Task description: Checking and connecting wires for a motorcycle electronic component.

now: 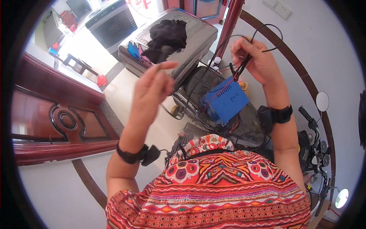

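Note:
My right hand (pixel 251 57) is raised with its fingers pinched on a thin black cable (pixel 280 36), which loops out past the knuckles and hangs below the palm. Thin red and black wires run down from there toward a blue slotted box (pixel 227 101). That box rests on a dark, padded surface (pixel 249 122) in front of me. My left hand (pixel 154 84) is up to the left, blurred, its index finger stretched toward the right and the other fingers curled. Whether anything is between its fingers cannot be made out.
A grey hard-shell case (pixel 204 32) carries a crumpled black cloth (pixel 166 38). A motorbike's handlebar (pixel 305 114) with a round mirror (pixel 322 101) stands at the right by the wall. Carved red-brown door panels (pixel 57 118) fill the left. A small dark stool (pixel 80 63) stands beyond.

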`<state>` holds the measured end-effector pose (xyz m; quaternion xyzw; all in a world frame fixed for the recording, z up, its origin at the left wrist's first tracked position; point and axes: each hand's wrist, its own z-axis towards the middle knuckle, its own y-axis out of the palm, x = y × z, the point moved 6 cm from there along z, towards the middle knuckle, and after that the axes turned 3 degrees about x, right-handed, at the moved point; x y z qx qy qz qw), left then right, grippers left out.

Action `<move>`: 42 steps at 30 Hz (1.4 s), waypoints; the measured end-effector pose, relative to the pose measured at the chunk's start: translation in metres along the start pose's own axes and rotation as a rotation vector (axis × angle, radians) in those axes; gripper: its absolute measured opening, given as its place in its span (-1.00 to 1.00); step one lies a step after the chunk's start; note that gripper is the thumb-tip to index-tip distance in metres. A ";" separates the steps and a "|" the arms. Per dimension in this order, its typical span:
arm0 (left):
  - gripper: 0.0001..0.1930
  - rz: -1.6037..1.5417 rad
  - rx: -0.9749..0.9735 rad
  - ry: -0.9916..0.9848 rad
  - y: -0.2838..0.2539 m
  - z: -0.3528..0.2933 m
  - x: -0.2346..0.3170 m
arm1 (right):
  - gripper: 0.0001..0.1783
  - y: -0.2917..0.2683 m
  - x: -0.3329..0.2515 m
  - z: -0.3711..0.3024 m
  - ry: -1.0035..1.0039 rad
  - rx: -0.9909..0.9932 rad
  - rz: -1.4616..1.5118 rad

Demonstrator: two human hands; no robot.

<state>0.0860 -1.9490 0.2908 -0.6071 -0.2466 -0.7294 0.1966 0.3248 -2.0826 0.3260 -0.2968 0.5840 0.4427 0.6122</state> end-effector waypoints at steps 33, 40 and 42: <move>-0.35 -0.030 -0.264 -0.053 0.084 0.071 -0.035 | -0.73 0.046 0.033 0.003 0.036 0.074 -0.202; -0.31 0.531 -0.135 0.267 0.085 0.090 -0.035 | -0.70 0.035 0.030 -0.001 0.075 0.133 -0.069; -0.27 0.528 -0.168 0.247 0.086 0.094 -0.043 | -0.69 0.031 0.036 0.002 0.075 0.155 0.015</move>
